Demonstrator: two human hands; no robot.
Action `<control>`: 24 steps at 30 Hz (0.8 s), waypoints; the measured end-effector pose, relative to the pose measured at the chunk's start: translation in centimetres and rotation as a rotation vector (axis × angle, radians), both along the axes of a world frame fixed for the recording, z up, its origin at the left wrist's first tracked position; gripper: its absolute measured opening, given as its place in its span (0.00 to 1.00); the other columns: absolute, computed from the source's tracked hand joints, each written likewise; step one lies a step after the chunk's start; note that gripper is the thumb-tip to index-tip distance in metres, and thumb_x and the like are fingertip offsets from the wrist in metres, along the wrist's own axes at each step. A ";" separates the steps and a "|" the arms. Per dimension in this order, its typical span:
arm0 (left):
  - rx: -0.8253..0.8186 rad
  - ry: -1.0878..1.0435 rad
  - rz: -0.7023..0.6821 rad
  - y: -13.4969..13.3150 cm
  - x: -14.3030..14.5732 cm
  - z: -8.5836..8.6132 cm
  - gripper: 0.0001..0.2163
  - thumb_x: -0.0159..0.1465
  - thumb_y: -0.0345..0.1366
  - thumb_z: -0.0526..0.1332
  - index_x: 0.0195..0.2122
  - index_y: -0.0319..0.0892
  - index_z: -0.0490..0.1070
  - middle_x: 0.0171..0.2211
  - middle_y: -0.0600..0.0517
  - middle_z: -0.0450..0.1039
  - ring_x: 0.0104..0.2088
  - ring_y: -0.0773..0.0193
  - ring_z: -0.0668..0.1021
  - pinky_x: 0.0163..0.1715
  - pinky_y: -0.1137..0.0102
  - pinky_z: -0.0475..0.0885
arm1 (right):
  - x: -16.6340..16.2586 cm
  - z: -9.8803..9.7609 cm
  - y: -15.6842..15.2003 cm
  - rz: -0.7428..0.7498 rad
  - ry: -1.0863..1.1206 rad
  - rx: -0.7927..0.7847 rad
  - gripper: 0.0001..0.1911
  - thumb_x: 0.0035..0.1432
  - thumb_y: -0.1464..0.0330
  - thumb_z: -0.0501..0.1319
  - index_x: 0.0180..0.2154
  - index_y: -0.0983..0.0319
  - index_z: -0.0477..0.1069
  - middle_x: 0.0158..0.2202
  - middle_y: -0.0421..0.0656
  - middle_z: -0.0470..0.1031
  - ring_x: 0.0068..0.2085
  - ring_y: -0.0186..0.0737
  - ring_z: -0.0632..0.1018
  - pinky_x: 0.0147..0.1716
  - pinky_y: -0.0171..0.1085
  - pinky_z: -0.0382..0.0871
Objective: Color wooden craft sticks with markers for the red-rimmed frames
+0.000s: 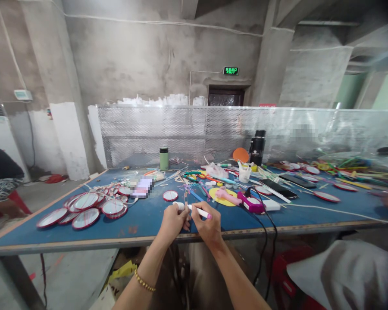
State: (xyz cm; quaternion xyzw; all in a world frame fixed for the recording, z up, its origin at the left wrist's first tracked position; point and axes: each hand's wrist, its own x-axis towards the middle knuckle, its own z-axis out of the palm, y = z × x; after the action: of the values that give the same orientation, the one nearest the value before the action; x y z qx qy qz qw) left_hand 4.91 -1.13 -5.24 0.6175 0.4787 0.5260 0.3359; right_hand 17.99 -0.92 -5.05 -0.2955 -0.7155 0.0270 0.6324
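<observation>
Two hands are working with a pen and a strip at the near edge of the table.
The left hand (175, 221) is pinching the narrow strip (186, 199), which is standing roughly upright between the hands; something white is showing at its fingers, too small to name. The right hand (208, 221) is gripping the white pen (200, 211) between thumb and fingers, its pink end pointing right and its other end leaning left toward the strip; whether they are touching, one cannot tell. Just beyond, a single mirror (170, 196) is lying on the blue table (155, 213). A pile of red-rimmed mirrors (86, 201) is spreading to the left, a green bottle (164, 159) is standing farther off, and a purple device (252, 204) is lying to the right.
</observation>
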 end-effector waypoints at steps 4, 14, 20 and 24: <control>0.001 -0.001 -0.001 0.1 -0.1 -0.1 0.15 0.60 0.45 0.57 0.20 0.42 0.66 0.14 0.54 0.70 0.14 0.65 0.73 0.17 0.73 0.69 | 0.0 0.0 -0.1 -0.017 0.015 0.009 0.09 0.62 0.70 0.57 0.28 0.60 0.70 0.23 0.39 0.73 0.24 0.34 0.73 0.27 0.32 0.68; -0.010 -0.020 0.004 -0.1 0.1 0.1 0.15 0.60 0.46 0.57 0.20 0.42 0.65 0.14 0.54 0.69 0.14 0.65 0.73 0.16 0.73 0.68 | 0.0 -0.1 0.1 -0.017 0.007 0.008 0.09 0.61 0.71 0.57 0.28 0.61 0.71 0.24 0.39 0.73 0.25 0.34 0.74 0.28 0.32 0.67; 0.012 0.004 -0.010 0.2 0.0 -0.3 0.18 0.61 0.48 0.56 0.20 0.41 0.65 0.14 0.54 0.69 0.14 0.66 0.73 0.16 0.73 0.68 | -0.1 0.0 0.0 0.006 0.031 0.005 0.08 0.61 0.70 0.57 0.29 0.61 0.71 0.24 0.39 0.74 0.25 0.34 0.74 0.28 0.31 0.68; 0.009 -0.002 -0.016 0.3 -0.1 -0.3 0.18 0.61 0.48 0.56 0.21 0.41 0.66 0.14 0.54 0.69 0.14 0.66 0.73 0.16 0.73 0.69 | -0.1 0.1 0.1 0.003 0.029 0.003 0.09 0.61 0.70 0.57 0.29 0.61 0.71 0.25 0.40 0.75 0.25 0.34 0.74 0.28 0.31 0.67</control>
State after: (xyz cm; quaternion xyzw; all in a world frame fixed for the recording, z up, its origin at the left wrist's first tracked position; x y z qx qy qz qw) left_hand 4.84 -0.87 -5.51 0.6223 0.4712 0.5259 0.3378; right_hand 17.89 -0.86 -4.97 -0.2930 -0.7066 0.0309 0.6434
